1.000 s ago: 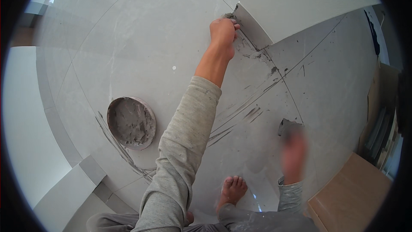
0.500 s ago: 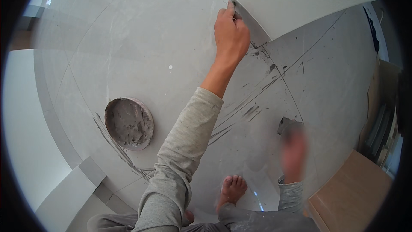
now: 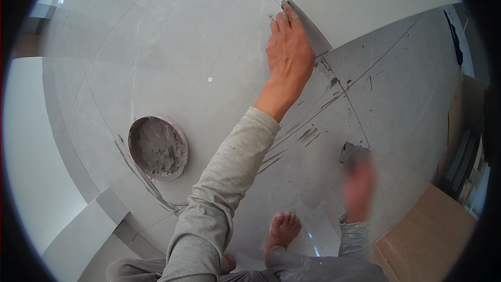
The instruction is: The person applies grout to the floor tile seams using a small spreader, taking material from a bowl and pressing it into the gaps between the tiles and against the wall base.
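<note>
My left hand [image 3: 289,52] reaches up to the corner of a pale block [image 3: 365,5], its fingers close together, fingertips against the top end of a narrow grey side strip [image 3: 313,28], where a dark smear of paste shows. Whatever is under the fingertips is too small to make out. My right hand [image 3: 357,185] is low on the right, blurred, at a dark, squarish scraper-like piece [image 3: 348,150]; its fingers are smeared. A round pan [image 3: 183,163] of thick grey paste [image 3: 159,146] rests on the tiled floor [image 3: 224,73] left of my left forearm.
Dark streaks and crumbs mark the tiles around the joint lines. My bare foot [image 3: 283,230] is at the bottom centre. A brown board [image 3: 422,230] and stacked sheets [image 3: 464,162] line the right edge. A white stepped edge [image 3: 47,162] runs along the left.
My left hand has risen along the block's corner, then shifted slightly right, turning so its back now shows with the fingers pointing up. My blurred right hand stays about where it was.
</note>
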